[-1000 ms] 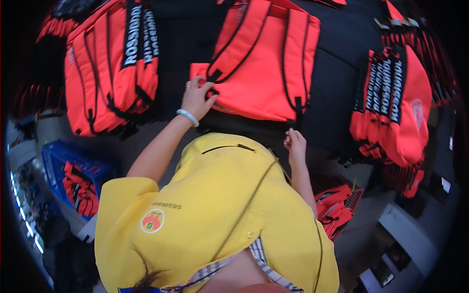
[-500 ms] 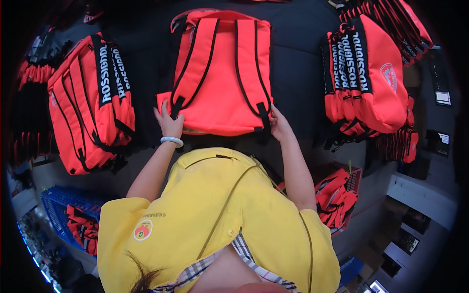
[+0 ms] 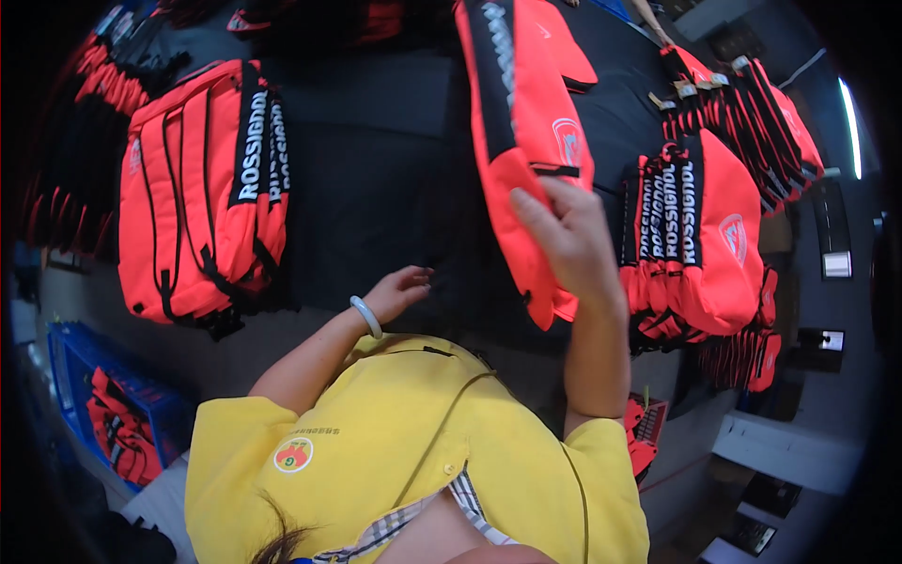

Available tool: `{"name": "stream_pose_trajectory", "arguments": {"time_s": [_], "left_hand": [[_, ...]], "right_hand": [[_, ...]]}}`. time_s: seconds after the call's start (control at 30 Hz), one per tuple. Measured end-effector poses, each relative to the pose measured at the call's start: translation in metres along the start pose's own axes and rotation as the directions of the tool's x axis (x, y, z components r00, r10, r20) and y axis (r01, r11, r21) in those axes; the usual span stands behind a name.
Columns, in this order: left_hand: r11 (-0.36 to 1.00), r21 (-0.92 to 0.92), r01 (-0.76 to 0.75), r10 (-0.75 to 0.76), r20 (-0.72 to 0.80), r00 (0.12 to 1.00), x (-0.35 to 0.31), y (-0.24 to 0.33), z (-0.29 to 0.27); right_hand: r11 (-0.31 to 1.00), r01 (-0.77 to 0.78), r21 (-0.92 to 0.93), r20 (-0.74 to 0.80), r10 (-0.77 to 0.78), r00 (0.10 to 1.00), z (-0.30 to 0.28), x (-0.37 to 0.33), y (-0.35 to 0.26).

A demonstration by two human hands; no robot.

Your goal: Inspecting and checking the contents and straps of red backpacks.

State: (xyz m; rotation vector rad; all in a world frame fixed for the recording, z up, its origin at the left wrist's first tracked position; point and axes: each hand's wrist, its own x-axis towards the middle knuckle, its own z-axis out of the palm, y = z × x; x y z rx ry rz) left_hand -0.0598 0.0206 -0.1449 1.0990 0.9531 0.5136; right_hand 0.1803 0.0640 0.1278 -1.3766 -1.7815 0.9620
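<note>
A bright red-orange backpack with a black lettered side band is tipped up on its side, its length running from the far edge toward me. My right hand is closed on its near part, thumb on one face, with the fingertips partly hidden. Left of it, my left hand hovers over the near edge of the black-covered table. Its fingers are loosely bent and apart, holding nothing.
Similar backpacks stand stacked at left and right, with another row farther right. Below left, a blue crate holds red pieces; a red crate is below right. Another person's arm shows at the far right.
The backpack lay flat, straps up, between both hands. Now it is turned on its side and shifted right in my right hand. My left hand has let go and moved right.
</note>
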Motion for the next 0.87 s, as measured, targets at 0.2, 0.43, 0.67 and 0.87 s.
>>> {"name": "stream_pose_trajectory", "arguments": {"time_s": [0.2, 0.43, 0.67, 0.87], "left_hand": [[0.988, -0.041, 0.149, -0.154, -0.366, 0.918, -0.024, -0.023, -0.055], [1.0, 0.002, -0.017, 0.016, -0.403, 0.915, -0.004, 0.002, -0.04], [0.988, 0.11, -0.108, 0.134, -0.266, 0.955, 0.021, 0.034, -0.019], [0.989, 0.124, -0.077, 0.098, -0.176, 0.98, 0.034, 0.039, -0.015]], "right_hand": [[0.847, -0.158, 0.507, -0.05, 0.212, 0.976, 0.012, -0.039, 0.057], [0.744, -0.003, 0.668, -0.287, 0.26, 0.922, -0.02, -0.129, 0.092], [0.758, 0.025, 0.651, -0.408, 0.322, 0.854, -0.032, -0.166, 0.097], [0.697, 0.042, 0.716, -0.412, 0.374, 0.831, -0.029, -0.187, 0.107]]}}
